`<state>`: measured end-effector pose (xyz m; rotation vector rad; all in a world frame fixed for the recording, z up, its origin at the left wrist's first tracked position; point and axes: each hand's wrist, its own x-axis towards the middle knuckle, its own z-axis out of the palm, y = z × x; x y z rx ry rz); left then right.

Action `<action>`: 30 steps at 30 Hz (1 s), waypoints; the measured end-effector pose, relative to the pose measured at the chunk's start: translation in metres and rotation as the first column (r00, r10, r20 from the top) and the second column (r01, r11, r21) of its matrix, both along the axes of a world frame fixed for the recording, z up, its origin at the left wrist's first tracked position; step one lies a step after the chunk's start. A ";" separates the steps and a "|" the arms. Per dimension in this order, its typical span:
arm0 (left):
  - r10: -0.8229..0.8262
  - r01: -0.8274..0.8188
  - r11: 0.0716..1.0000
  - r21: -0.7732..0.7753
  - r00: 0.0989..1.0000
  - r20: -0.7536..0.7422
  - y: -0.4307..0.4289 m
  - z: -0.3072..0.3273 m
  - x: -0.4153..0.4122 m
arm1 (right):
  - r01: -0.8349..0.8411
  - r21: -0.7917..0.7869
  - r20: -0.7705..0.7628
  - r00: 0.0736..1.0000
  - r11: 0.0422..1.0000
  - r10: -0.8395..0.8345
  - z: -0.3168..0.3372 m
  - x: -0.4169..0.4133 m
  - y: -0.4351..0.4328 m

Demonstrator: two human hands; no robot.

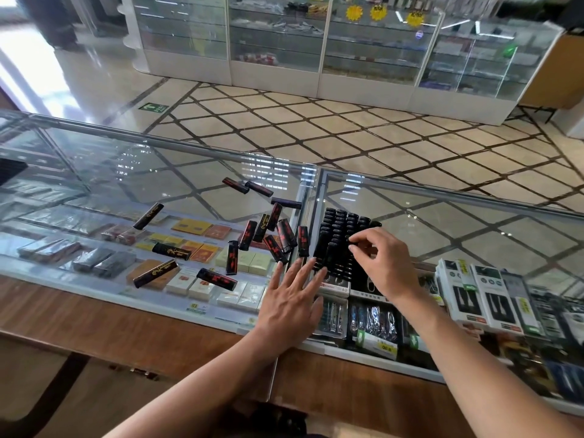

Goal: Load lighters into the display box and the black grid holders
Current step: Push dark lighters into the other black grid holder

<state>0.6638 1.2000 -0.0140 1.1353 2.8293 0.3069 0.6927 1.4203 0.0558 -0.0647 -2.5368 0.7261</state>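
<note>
A black grid holder (pixel 339 235) packed with upright black lighters stands on the glass counter, right of centre. My right hand (pixel 384 259) hovers over its near right part with fingers curled, pinching the top of a lighter (pixel 350 248). My left hand (pixel 292 292) lies flat with straight spread fingers, its fingertips touching the holder's near left edge. Several loose black lighters with red or gold print (pixel 278 238) lie scattered on the glass to the left.
The glass counter (pixel 142 172) shows cigarette packs (pixel 202 248) and nail clippers (pixel 373 320) beneath it. White boxed goods (pixel 483 295) stand at the right. A wooden edge (pixel 94 314) runs along the near side. Display cabinets (pixel 316 42) stand across the tiled floor.
</note>
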 end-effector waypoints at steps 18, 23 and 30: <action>0.001 -0.001 1.000 0.012 1.000 0.000 0.000 -0.003 -0.002 | 0.008 0.017 -0.047 0.999 1.000 -0.007 -0.015 0.001 0.000; 0.002 -0.002 1.000 0.020 1.000 -0.004 0.000 -0.003 -0.001 | 0.034 -0.009 -0.068 0.997 0.999 -0.034 -0.016 0.003 0.001; 0.000 0.000 1.000 0.011 1.000 0.004 0.000 -0.003 -0.001 | 0.027 -0.010 -0.061 0.998 1.000 -0.028 -0.020 0.008 -0.001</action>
